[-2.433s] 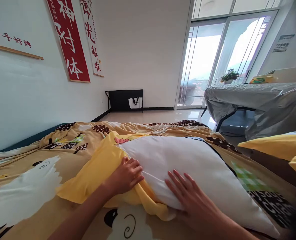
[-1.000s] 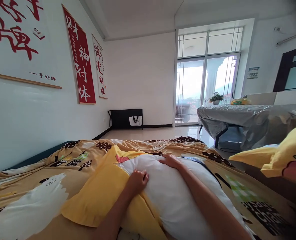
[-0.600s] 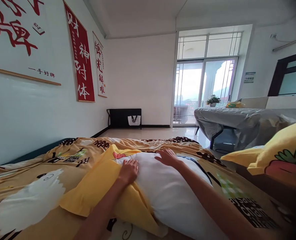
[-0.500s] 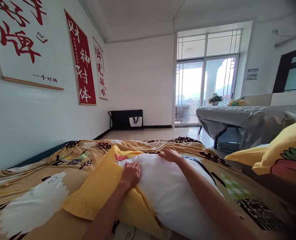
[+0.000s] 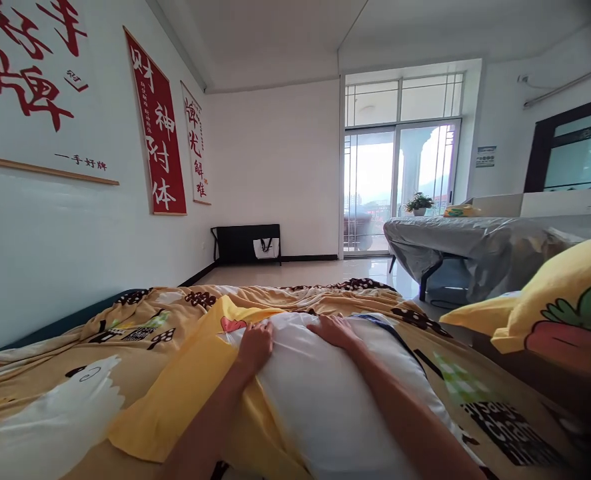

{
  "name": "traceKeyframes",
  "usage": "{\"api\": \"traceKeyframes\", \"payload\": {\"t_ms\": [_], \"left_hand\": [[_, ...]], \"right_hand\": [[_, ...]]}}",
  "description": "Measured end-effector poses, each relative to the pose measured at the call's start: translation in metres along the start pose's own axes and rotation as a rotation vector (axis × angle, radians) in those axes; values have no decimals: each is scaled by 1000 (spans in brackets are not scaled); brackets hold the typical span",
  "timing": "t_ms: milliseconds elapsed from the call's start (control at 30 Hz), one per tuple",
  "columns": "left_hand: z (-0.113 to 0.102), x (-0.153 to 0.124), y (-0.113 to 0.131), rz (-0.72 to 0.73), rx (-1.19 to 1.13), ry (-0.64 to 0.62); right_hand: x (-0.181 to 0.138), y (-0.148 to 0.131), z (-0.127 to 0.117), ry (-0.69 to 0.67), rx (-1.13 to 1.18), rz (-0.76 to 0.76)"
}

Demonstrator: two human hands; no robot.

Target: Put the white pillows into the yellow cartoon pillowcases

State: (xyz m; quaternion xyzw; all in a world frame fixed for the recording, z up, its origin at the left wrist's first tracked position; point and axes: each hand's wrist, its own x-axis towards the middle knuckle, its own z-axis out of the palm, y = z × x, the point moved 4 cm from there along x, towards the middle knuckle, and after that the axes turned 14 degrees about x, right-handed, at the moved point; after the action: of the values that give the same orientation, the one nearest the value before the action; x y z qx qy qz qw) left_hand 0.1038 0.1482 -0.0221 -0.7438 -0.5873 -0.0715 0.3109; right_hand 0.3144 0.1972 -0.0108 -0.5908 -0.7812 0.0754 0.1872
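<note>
A white pillow (image 5: 320, 393) lies on the bed, its left end inside a yellow pillowcase (image 5: 190, 387) with a red printed patch near its far corner. My left hand (image 5: 256, 345) is closed on the pillow at the mouth of the case, fingers bent over the white fabric. Farther right, my right hand (image 5: 334, 331) grips the pillow's far edge, its fingertips partly hidden in the cloth. Creases run across the fabric between both hands. A dark strip edges the pillow's right side.
A tan patterned blanket (image 5: 160, 337) covers the bed. To the right sits a yellow cushion (image 5: 565, 293) with a carrot print. Beyond it stands a plastic-covered table (image 5: 475, 233) bearing a potted plant (image 5: 419, 202). A black folded item (image 5: 235, 243) leans by the far wall.
My right hand has come down onto the pillow's far edge and closed there. My left hand has shifted slightly left and away from me. The view has tilted and turned slightly.
</note>
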Motion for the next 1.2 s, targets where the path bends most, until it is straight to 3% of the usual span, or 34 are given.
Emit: {"api": "traceKeyframes", "payload": {"t_ms": [233,367,600,833,1067,1200], "left_hand": [[-39,25,-28,23,195,184],[-55,31,-35,59,284,237],[-82,35,-43,132,359,280],[-111,46,-18,191,258,277],[-119,53,11,97,87,129],[-128,44,36,128,39,76]], "right_hand": [[-70,-56,-32,293,-138,-202],[-95,-81,-36,340,-211,-271],[-122,-100,-36,408,-249,-362],[-139,-115,-32,447,-251,-467],[-148,-127,-24,385,-257,-531],[-143,-128,-21,377,-256,-545]]}}
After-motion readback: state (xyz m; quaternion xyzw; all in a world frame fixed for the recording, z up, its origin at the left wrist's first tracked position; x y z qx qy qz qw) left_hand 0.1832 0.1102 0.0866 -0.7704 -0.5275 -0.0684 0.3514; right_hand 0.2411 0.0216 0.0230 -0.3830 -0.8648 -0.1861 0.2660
